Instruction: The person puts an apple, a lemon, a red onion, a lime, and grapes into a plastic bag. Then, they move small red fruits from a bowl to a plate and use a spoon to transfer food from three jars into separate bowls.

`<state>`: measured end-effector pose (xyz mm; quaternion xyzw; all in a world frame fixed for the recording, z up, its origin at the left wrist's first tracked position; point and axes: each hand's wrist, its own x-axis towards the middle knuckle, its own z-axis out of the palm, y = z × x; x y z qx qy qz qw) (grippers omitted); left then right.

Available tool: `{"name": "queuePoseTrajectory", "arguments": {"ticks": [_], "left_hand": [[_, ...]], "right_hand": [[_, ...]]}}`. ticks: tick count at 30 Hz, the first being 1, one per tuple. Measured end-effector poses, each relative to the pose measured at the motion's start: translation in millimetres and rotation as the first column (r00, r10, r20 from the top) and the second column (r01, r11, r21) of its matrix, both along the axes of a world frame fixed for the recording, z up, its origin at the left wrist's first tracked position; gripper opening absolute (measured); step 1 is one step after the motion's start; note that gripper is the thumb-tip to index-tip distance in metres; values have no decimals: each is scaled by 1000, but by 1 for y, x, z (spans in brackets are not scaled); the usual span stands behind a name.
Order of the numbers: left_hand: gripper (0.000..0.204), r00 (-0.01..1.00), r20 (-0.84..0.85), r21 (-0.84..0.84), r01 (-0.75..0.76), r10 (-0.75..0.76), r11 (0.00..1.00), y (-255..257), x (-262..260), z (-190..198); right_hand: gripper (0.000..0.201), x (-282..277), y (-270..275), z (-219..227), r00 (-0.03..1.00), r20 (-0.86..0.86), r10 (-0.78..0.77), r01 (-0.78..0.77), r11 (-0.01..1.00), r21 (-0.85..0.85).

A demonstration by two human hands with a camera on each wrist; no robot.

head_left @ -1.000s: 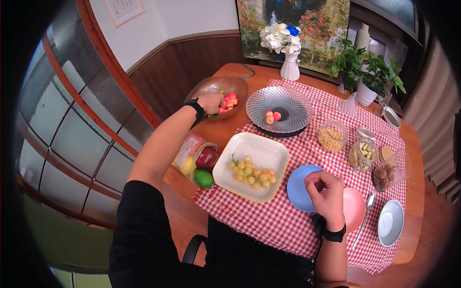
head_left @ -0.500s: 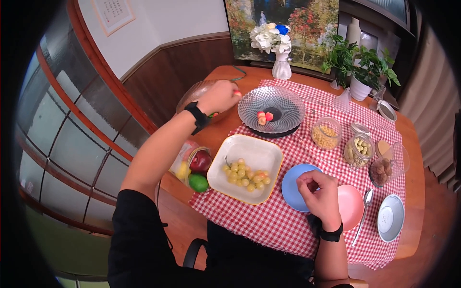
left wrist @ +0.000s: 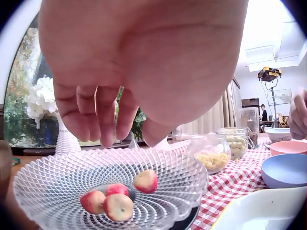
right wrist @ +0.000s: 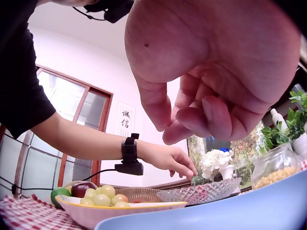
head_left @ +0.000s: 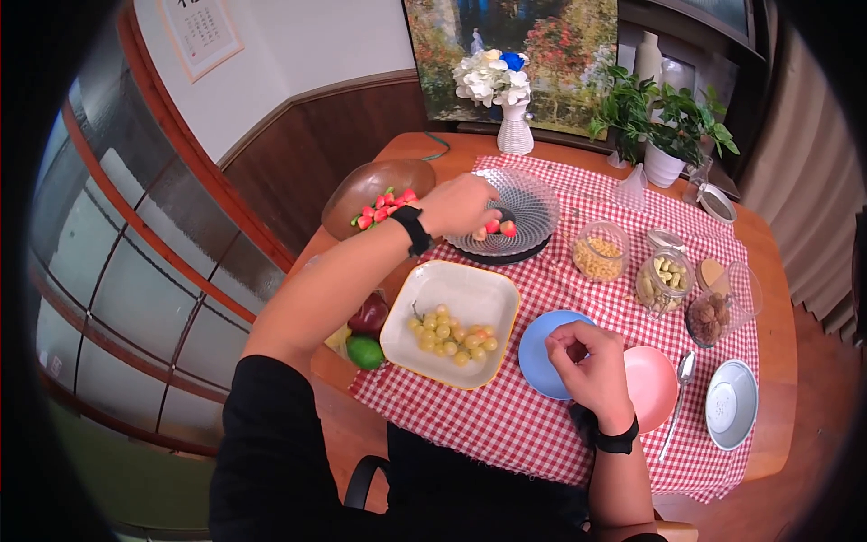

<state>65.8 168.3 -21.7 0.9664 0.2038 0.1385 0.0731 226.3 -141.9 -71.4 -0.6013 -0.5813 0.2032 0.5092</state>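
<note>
My left hand [head_left: 462,206] is over the ridged glass bowl [head_left: 539,194], fingers hanging down loosely with nothing between them. Below its fingertips, several small red-and-yellow apples [left wrist: 118,207] lie in the middle of that bowl. More small red fruits [head_left: 384,208] with bits of green are in the brown bowl [head_left: 348,197], left of my left wrist. My right hand [head_left: 596,361] hovers above the blue bowl [head_left: 539,354], its fingers loosely curled, thumb near the index finger, holding nothing.
A white square dish [head_left: 415,359] with green grapes [head_left: 452,334] sits nearest me, a green lime-like fruit [head_left: 365,352] beside it. On the right are a pink bowl [head_left: 652,388], a spoon [head_left: 677,406], a pale bowl [head_left: 731,406] and jars [head_left: 601,251]. A flower vase [head_left: 515,131] stands behind.
My left hand has lifted a small apple out of the brown bowl, carried it right and let it go in the glass bowl. My right hand has stayed in place.
</note>
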Motion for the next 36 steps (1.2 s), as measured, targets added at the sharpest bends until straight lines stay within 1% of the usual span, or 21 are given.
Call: {"name": "queuePoseTrajectory", "arguments": {"ticks": [2,4,6,7,8,10,13,14,16,17,19,20,22,23,25,29,31,32,34,35,36], "left_hand": [[23,999,29,208,-38,32,977,23,-14,8],[20,972,7,158,-232,234,960,39,-34,19],[18,948,-21,170,-309,317,936,59,-63,26],[17,909,-12,167,-408,416,898,70,-78,22],[17,907,-12,168,-413,420,895,80,-93,20],[23,777,-231,191,-554,586,810,101,-122,12],[23,732,-300,168,-591,612,789,122,-158,-11],[23,731,-296,166,-594,614,787,128,-167,-18],[26,741,-415,123,-530,528,839,132,-179,-27],[26,740,-413,120,-534,531,837,135,-183,-32],[31,757,-457,22,-517,468,856,135,-186,-35],[31,756,-455,22,-519,471,855,135,-188,-36],[29,751,-423,98,-518,506,850,130,-189,-37],[29,751,-423,97,-518,506,850,128,-188,-37],[24,604,-443,276,-610,662,742,127,-188,-41],[25,614,-477,218,-611,629,761,127,-194,-37],[30,615,-509,171,-613,602,771,114,-191,-26],[30,615,-512,171,-611,600,773,113,-188,-24],[31,583,-503,269,-596,638,756,114,-182,-18],[31,583,-505,270,-594,636,758,113,-177,-13],[30,618,-385,270,-635,686,724,112,-171,-8]], "right_hand": [[9,0,1,0,1000,-7,-8,8,1000,5],[9,-1,0,2,1000,17,-10,9,1000,17],[9,-2,0,2,1000,11,-5,5,1000,13],[9,-2,1,2,1000,11,-4,4,1000,10],[9,-2,1,2,1000,11,1,-2,1000,11],[8,-1,1,2,1000,12,2,-2,1000,-1],[9,-2,1,3,1000,27,-4,5,999,-33],[9,-2,2,3,1000,31,0,1,999,-33],[7,-3,3,1,999,36,-5,5,1000,13],[7,-3,3,0,999,40,-1,0,1000,12],[6,-3,3,0,1000,22,-18,18,1000,5],[6,-3,4,0,1000,23,-16,16,1000,6],[6,-3,4,0,1000,17,-23,23,1000,-5],[6,-3,4,0,1000,17,-23,23,1000,-5],[5,-3,4,0,1000,11,-24,24,1000,-2],[5,-2,4,0,1000,15,-22,22,1000,-8],[6,-2,3,0,1000,18,-17,16,1000,6],[6,-2,3,0,1000,15,-19,19,1000,4],[7,-2,3,2,999,36,-10,10,1000,-8],[7,-2,3,2,999,33,-13,13,1000,-8],[7,-2,3,1,1000,27,-12,12,1000,4]]}}
